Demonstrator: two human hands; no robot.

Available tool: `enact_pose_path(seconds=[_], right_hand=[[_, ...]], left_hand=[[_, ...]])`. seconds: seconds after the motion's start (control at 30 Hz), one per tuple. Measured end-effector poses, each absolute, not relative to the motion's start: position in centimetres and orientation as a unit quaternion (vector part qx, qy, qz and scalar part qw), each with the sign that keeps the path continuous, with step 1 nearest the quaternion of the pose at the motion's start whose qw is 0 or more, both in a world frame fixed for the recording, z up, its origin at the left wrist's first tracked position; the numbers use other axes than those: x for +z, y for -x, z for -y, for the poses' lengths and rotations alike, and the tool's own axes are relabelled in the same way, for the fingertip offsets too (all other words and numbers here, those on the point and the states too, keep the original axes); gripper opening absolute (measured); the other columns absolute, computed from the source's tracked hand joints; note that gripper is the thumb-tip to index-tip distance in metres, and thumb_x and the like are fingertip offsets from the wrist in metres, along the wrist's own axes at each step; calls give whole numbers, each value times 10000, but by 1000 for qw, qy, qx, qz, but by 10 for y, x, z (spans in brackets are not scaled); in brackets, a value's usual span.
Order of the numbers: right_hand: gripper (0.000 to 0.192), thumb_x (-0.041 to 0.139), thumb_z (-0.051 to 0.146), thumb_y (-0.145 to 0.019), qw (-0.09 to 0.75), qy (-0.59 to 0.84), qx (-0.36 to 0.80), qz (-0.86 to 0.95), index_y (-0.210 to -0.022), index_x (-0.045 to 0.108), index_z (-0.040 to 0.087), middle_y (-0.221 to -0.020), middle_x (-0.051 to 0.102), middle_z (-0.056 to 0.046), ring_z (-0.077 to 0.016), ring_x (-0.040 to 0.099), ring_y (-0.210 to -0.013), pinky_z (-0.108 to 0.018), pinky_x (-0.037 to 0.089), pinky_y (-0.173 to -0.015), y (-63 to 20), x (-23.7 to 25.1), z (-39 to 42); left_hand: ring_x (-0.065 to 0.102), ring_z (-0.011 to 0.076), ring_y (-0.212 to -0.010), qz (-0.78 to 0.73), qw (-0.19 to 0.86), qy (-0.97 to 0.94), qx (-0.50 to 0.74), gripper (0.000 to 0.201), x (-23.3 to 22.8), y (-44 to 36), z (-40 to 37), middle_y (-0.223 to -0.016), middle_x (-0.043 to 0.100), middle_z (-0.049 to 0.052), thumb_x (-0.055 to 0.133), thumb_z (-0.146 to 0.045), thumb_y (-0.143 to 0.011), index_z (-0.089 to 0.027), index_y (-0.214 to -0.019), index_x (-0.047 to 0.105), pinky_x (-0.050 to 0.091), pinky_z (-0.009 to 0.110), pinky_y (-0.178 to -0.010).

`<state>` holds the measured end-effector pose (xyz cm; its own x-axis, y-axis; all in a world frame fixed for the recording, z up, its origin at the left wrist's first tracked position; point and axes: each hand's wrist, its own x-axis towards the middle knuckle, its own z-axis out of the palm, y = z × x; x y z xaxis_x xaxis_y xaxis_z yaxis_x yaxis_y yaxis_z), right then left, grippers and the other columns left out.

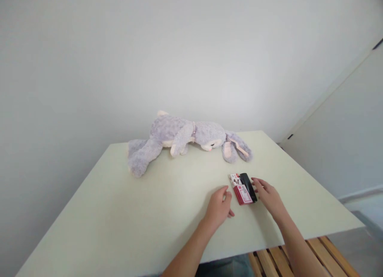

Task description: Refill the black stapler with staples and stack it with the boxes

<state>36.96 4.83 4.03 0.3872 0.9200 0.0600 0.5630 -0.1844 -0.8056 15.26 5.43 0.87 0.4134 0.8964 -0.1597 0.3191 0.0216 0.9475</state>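
Observation:
Two small printed boxes lie side by side with a glossy black flat object on the white table [167, 213]. One is a red box with a white label [243, 194], the other a mostly white box [235, 179] behind it. The kind of the black object [249, 186] cannot be made out. My left hand [220, 205] is just left of the red box, fingers loosely curved and apart, holding nothing. On the other side, my right hand [269, 196] has its fingertips at the black object's right edge; whether they touch it is unclear. Its fingers are spread and grip nothing.
A grey-lilac plush rabbit [170, 129] lies on its side along the table's back edge, its ears [236, 147] toward the right. A plain wall [191, 57] stands behind. Below the front edge is a wooden slatted seat [278, 261].

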Motion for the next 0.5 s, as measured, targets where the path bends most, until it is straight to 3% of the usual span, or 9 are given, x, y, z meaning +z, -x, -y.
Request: enact_pose_path(seconds=[0.1,0.3,0.37,0.5], right_hand=[[549,539,634,-907,371,706,279,536,-1052,793,169,-893,787,-91,-232,686,-731,-355,553,-680,-369,36,-57],[501,605,612,-900,367,638,342,584,-1118,791,201,-914,770,-65,-218,678,-735,-324,548,-668,-302,22,-44],[467,623,584,-915,370,610,364,599,-1162,776,218,-924,755,-53,-214,671,-766,-316,543,-694,-266,17,-38],[449,592,569,-961,384,567,401,609,-1194,751,221,-934,719,-54,-208,650,-764,-317,538,-699,-196,9,-27]], left_hand=[[641,88,-496,-472,530,-657,253,543,16,-176,-73,-1080,740,133,274,-470,-1066,-139,-1356,592,453,203,-458],[626,132,-480,-526,446,-684,238,554,27,-111,-55,-926,761,72,224,-504,-1072,-197,-1222,659,469,265,-500],[672,163,-566,-558,399,-690,232,544,31,-72,-44,-885,762,54,218,-502,-1076,-226,-1204,668,500,279,-581],[736,225,-880,-620,282,-699,218,442,43,-8,-24,-1029,774,62,313,-481,-1065,-280,-1226,673,529,309,-766]])
